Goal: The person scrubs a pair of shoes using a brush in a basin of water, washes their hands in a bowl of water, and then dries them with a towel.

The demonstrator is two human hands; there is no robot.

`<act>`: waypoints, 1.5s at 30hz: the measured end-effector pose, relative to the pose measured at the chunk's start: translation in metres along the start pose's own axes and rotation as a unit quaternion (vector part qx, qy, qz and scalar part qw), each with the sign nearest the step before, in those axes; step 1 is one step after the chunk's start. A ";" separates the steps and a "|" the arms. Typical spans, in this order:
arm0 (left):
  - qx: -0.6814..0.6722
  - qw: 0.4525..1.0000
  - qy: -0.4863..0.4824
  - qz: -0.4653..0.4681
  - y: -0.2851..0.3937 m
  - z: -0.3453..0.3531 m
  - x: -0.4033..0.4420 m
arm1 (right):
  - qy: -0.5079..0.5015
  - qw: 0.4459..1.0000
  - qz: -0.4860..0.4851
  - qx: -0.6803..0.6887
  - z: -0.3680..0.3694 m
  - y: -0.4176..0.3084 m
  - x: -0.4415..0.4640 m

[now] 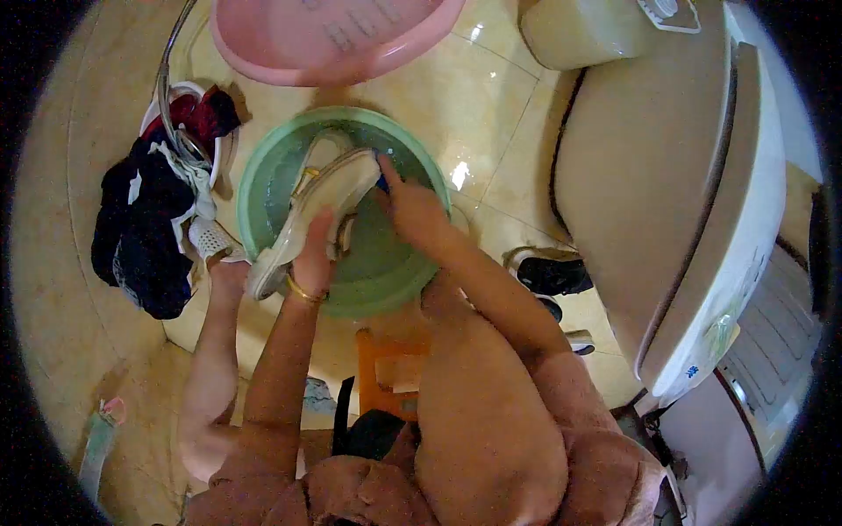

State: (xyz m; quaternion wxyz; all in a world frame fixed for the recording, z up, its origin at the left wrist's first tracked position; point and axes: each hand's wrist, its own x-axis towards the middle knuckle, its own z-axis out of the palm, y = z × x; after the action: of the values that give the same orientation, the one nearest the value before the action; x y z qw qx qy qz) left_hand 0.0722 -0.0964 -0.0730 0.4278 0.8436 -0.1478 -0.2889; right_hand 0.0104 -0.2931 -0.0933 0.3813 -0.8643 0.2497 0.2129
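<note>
My left hand (313, 256) is closed around a pale shoe (329, 197) and tilts it over the green basin (254, 210). The shoe's sole faces up, with one end by my wrist and the other towards my right hand. My right hand (412, 210) is closed on a small blue object (382, 172) against the shoe's far end; my fingers hide most of it, so its kind is unclear. Another pale shoe (326, 149) with a yellowish detail lies behind it in the basin's water.
A pink basin (351, 66) stands beyond the green one, with a cream bucket (574, 35) at upper right. Dark clothes (145, 228) hang from a white container at left. A dark shoe (557, 273) lies at right beside a washing machine (649, 175). An orange stool (373, 368) is below.
</note>
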 end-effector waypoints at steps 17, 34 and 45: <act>-0.078 0.960 -0.239 0.122 0.070 0.127 0.079 | 0.230 0.967 0.079 0.077 -0.085 0.048 -0.061; 0.037 0.964 -0.213 0.155 0.087 0.155 0.107 | 0.300 0.953 0.034 0.025 -0.096 0.058 -0.009; 0.017 0.964 -0.236 0.124 0.081 0.156 0.105 | 0.256 0.963 0.072 0.052 -0.093 0.053 -0.025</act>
State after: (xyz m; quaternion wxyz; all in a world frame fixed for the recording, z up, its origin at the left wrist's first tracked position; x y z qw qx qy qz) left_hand 0.0594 -0.2957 -0.1179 0.3987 0.7339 -0.3525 -0.4220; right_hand -0.0237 -0.3886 -0.0508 0.3327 -0.8488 0.4110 -0.0019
